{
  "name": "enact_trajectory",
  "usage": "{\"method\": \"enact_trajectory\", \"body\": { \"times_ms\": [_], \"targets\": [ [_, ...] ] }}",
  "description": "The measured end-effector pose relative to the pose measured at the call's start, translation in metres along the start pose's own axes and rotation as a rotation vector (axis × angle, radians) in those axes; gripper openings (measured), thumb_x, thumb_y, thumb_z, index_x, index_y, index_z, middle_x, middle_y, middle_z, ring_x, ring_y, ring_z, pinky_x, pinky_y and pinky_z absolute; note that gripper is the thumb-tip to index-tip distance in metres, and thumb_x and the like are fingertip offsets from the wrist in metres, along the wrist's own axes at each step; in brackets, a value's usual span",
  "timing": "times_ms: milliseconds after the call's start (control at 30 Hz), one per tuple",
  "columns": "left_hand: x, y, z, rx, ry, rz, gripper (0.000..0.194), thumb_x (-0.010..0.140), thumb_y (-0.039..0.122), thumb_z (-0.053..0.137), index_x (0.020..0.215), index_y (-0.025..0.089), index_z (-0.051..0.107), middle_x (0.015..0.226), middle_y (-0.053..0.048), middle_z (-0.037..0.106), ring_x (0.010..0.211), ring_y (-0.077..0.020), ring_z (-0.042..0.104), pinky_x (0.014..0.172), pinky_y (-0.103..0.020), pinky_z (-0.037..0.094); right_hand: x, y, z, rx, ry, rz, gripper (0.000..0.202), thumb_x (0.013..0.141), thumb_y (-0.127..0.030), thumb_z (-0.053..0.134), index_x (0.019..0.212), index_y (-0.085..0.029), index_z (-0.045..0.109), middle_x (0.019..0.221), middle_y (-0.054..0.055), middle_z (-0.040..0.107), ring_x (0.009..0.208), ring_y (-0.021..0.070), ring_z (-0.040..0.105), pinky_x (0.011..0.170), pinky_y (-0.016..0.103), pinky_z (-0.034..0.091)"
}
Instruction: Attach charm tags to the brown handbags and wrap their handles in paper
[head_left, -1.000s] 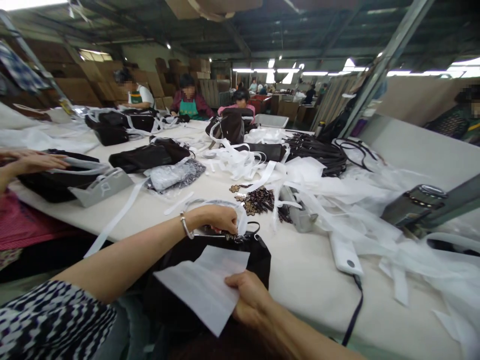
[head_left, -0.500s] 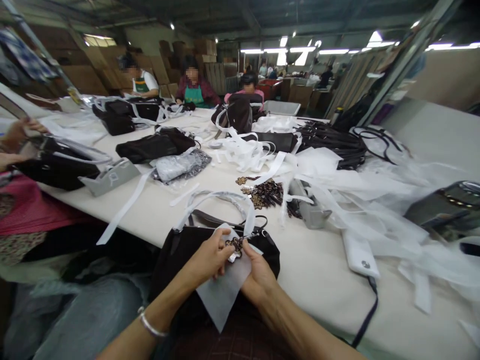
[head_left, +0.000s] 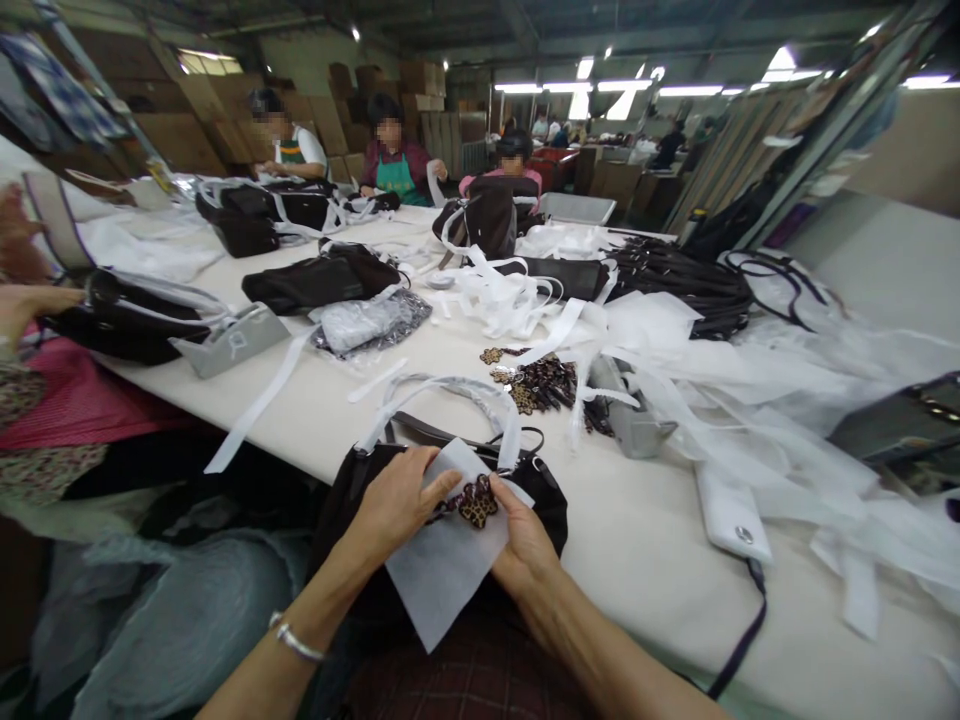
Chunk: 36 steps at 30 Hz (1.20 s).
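Observation:
A black handbag (head_left: 551, 500) with white-wrapped handles (head_left: 442, 382) stands at the table's near edge. Over its front lies a thin white sheet (head_left: 442, 570), a corner pointing down. On the sheet rests a leopard-print charm (head_left: 478, 502) with a dark beaded part. My left hand (head_left: 397, 500) pinches the sheet and the charm's dark part, thumb on top. My right hand (head_left: 525, 535) holds the sheet's right side, its thumb at the charm's upper edge. Fingers under the sheet are hidden.
Similar charms (head_left: 544, 385) lie in a pile beyond the bag. White strips (head_left: 517, 300), black bags (head_left: 322, 278), grey holders (head_left: 232, 340) and a white device (head_left: 731, 515) with a cord cover parts of the table (head_left: 600, 540). A person's hand (head_left: 30, 305) is at left; others sit across.
The charm now shows its leopard-print face on the sheet. My left hand has shifted slightly left. The neighbour's upper hand has moved left, and a person across has raised a white strip.

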<state>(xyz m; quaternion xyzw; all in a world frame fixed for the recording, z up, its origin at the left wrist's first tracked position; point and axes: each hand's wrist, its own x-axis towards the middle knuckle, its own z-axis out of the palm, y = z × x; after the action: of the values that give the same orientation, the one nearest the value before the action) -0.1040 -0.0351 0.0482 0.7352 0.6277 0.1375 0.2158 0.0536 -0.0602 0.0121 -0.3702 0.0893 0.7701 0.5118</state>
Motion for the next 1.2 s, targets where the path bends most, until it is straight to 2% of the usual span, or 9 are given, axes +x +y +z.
{"method": "enact_trajectory", "body": {
  "times_ms": [100, 233, 367, 500, 700, 867, 967, 1100, 1200],
  "targets": [
    [0.008, 0.006, 0.002, -0.053, -0.225, -0.044, 0.036, 0.085, 0.055, 0.055, 0.093, 0.020, 0.060, 0.087, -0.005, 0.068, 0.083, -0.0245, 0.064, 0.072, -0.031, 0.046, -0.003, -0.003, 0.001, -0.017, 0.060, -0.027, 0.023, 0.074, -0.016, 0.074, 0.095, -0.014, 0.066, 0.079, 0.006, 0.075, 0.078, 0.0241, 0.072, 0.076, 0.040, 0.058],
    [-0.001, 0.028, 0.007, 0.017, -0.074, 0.131, 0.018, 0.086, 0.032, 0.058, 0.102, 0.023, 0.058, 0.097, -0.003, 0.066, 0.092, -0.0216, 0.064, 0.078, -0.028, 0.046, -0.010, -0.007, 0.000, -0.121, 0.081, -0.073, 0.023, 0.069, -0.016, 0.078, 0.089, -0.014, 0.068, 0.072, 0.005, 0.074, 0.071, 0.0232, 0.071, 0.069, 0.037, 0.058],
    [-0.024, 0.046, 0.019, 0.279, -0.026, 0.332, 0.034, 0.092, 0.015, 0.045, 0.125, 0.021, 0.052, 0.104, -0.006, 0.064, 0.091, -0.0198, 0.063, 0.077, -0.029, 0.049, -0.008, -0.004, -0.002, -0.178, 0.141, -0.160, 0.023, 0.061, -0.015, 0.082, 0.081, -0.012, 0.069, 0.068, 0.004, 0.073, 0.061, 0.0194, 0.067, 0.061, 0.030, 0.055],
    [-0.039, 0.044, 0.035, 0.507, 0.021, 0.426, 0.049, 0.089, 0.003, 0.043, 0.137, 0.011, 0.042, 0.101, -0.008, 0.065, 0.085, -0.0194, 0.063, 0.072, -0.031, 0.052, -0.008, -0.001, -0.001, -0.171, 0.184, -0.189, 0.010, 0.063, -0.009, 0.074, 0.068, -0.012, 0.066, 0.061, 0.003, 0.069, 0.055, 0.0144, 0.061, 0.055, 0.025, 0.051],
    [-0.042, 0.029, 0.045, 0.653, 0.093, 0.520, 0.047, 0.088, 0.004, 0.048, 0.135, 0.008, 0.045, 0.094, -0.008, 0.064, 0.078, -0.0196, 0.061, 0.066, -0.033, 0.051, -0.027, -0.018, 0.007, -0.075, -0.105, 0.086, 0.004, 0.073, -0.011, 0.060, 0.070, -0.013, 0.063, 0.067, 0.003, 0.068, 0.061, 0.0128, 0.063, 0.063, 0.024, 0.053],
    [-0.046, 0.039, 0.040, 0.668, 0.083, 0.624, 0.039, 0.089, 0.004, 0.044, 0.126, 0.008, 0.053, 0.100, -0.010, 0.064, 0.081, -0.0204, 0.061, 0.066, -0.034, 0.051, -0.011, -0.014, -0.002, -0.157, 0.090, 0.001, 0.015, 0.074, -0.016, 0.073, 0.067, -0.014, 0.060, 0.058, 0.000, 0.064, 0.052, 0.0115, 0.060, 0.054, 0.022, 0.051],
    [-0.050, 0.042, 0.037, 0.657, 0.094, 0.611, 0.038, 0.089, 0.004, 0.043, 0.125, 0.009, 0.053, 0.099, -0.008, 0.063, 0.081, -0.0205, 0.060, 0.065, -0.034, 0.050, 0.004, -0.007, -0.010, -0.189, 0.149, -0.100, 0.018, 0.067, -0.012, 0.079, 0.070, -0.014, 0.062, 0.060, 0.000, 0.067, 0.054, 0.0136, 0.062, 0.055, 0.024, 0.053],
    [-0.068, 0.025, 0.035, 0.640, 0.165, 0.442, 0.039, 0.089, 0.004, 0.043, 0.126, 0.014, 0.052, 0.089, -0.005, 0.062, 0.076, -0.0197, 0.058, 0.063, -0.031, 0.048, 0.009, -0.004, -0.012, -0.145, 0.162, -0.094, 0.015, 0.071, -0.013, 0.077, 0.074, -0.015, 0.062, 0.061, 0.001, 0.067, 0.057, 0.0167, 0.065, 0.059, 0.029, 0.056],
    [-0.091, 0.008, 0.026, 0.487, 0.080, 0.399, 0.034, 0.085, 0.003, 0.047, 0.114, 0.019, 0.058, 0.087, -0.004, 0.063, 0.077, -0.0185, 0.058, 0.066, -0.028, 0.046, 0.008, -0.005, -0.009, -0.121, 0.172, -0.089, 0.011, 0.075, -0.011, 0.072, 0.076, -0.015, 0.062, 0.059, 0.001, 0.065, 0.057, 0.0176, 0.065, 0.060, 0.031, 0.057]
  ]
}}
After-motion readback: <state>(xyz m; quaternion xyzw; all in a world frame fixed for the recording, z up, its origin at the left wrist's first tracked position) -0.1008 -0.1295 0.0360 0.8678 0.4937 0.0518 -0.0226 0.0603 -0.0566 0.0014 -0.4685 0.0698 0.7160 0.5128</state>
